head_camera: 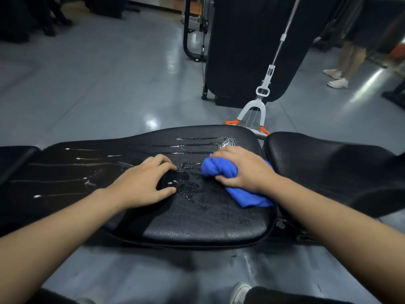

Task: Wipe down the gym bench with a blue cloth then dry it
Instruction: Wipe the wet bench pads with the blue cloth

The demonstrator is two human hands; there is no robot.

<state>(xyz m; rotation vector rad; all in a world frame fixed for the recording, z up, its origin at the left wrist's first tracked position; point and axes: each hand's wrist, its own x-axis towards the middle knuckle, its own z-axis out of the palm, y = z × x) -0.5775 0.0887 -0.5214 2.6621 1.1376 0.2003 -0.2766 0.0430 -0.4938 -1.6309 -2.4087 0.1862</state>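
A black padded gym bench (197, 224) lies across the view, its top streaked with wet lines and foam. My right hand (243, 167) grips a bunched blue cloth (221, 170) and holds it down on the right part of the pad; a loose end of the cloth trails out toward me under the wrist. My left hand (142, 183) rests on the wet pad just left of the cloth, fingers bent, holding nothing.
A second black pad (333, 167) adjoins on the right. A white and orange mop (256, 110) leans behind the bench against a tall black pad (252, 51). A person's legs (346, 62) stand at the far right. Grey glossy floor (87, 84) surrounds everything.
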